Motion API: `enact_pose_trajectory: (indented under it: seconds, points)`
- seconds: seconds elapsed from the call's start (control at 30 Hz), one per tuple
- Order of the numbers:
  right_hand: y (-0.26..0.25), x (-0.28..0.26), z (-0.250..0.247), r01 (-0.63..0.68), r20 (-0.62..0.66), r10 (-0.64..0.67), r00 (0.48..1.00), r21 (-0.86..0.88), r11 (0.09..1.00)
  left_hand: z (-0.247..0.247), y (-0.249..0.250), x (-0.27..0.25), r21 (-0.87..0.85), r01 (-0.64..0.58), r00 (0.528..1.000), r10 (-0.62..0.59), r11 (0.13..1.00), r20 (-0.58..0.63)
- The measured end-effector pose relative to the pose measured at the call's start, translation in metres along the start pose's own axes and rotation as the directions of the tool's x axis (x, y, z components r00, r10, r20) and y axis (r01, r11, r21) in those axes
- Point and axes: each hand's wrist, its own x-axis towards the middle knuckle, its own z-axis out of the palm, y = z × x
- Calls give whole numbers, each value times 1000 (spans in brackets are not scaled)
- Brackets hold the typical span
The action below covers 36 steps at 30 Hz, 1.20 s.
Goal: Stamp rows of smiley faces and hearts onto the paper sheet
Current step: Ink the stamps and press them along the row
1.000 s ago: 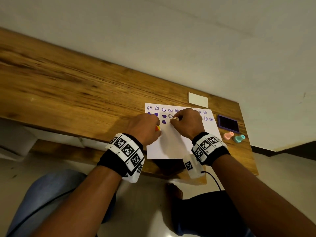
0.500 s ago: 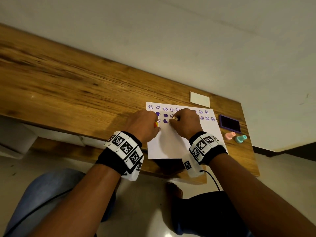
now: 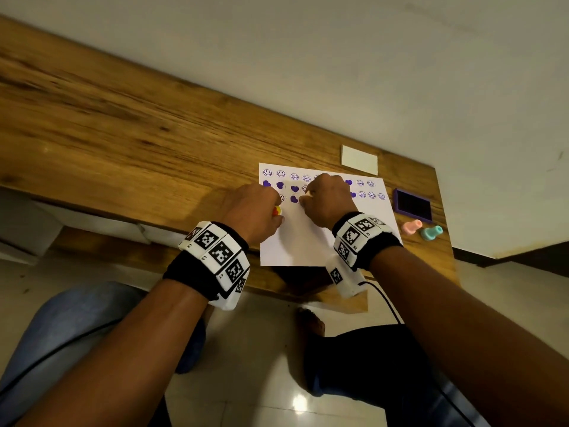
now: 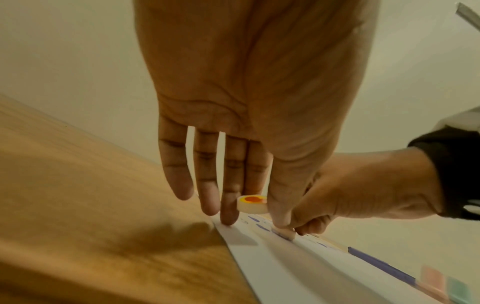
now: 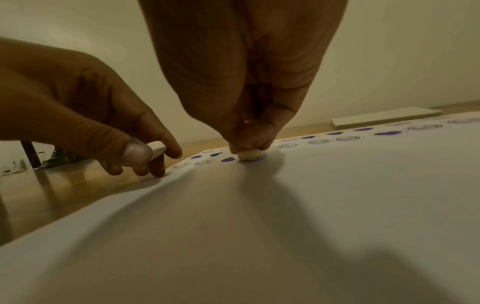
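Head camera looks down from above; both low, close wrist cameras share the paper sheet [image 3: 295, 241].

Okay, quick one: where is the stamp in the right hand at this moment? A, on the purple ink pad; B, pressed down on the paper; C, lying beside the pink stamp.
B: the right hand pinches its stamp with the face flat on the paper sheet.
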Motion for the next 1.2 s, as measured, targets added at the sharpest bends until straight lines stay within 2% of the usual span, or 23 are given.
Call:
enact_pose_trajectory:
  seconds: [0.3, 0.5, 0.6, 0.67, 0.73, 0.83, 0.97, 1.1, 1.2]
  points:
    - [-6, -9, -13, -23, -15, 24, 1000, 50, 998, -9, 9, -8, -31, -9, 999, 8, 999, -38]
    - [-11, -11, -13, 4, -5, -4, 1000, 52, 999, -16, 7, -12, -36, -35, 998, 33, 999, -57]
    - [-3, -9, -18, -45, -86, 64, 994, 205, 978, -19, 7, -10, -69, -40, 996, 34, 997, -81]
    - [5, -12, -24, -57, -188, 149, 971, 422, 905, -19, 7, -9, -124, -40, 996, 28, 991, -90]
    - [13, -22, -32, -47, -218, 230, 948, 621, 782, -19, 9, -7, -220, -49, 994, 27, 974, -103]
    - [28, -48, -36, -74, -161, 300, 940, 762, 643, -14, 17, -5, -336, -85, 992, 48, 938, -118]
    - [47, -75, -27, -112, -52, 326, 944, 879, 463, -4, 30, 0, -495, -94, 994, 54, 864, -95]
    - [57, -89, -17, -161, 27, 342, 939, 915, 369, 12, 47, 2, -679, -55, 998, 31, 732, -47]
    - [56, -89, -16, -162, 68, 330, 942, 951, 265, 24, 54, 6, -835, 12, 1000, -23, 551, -1]
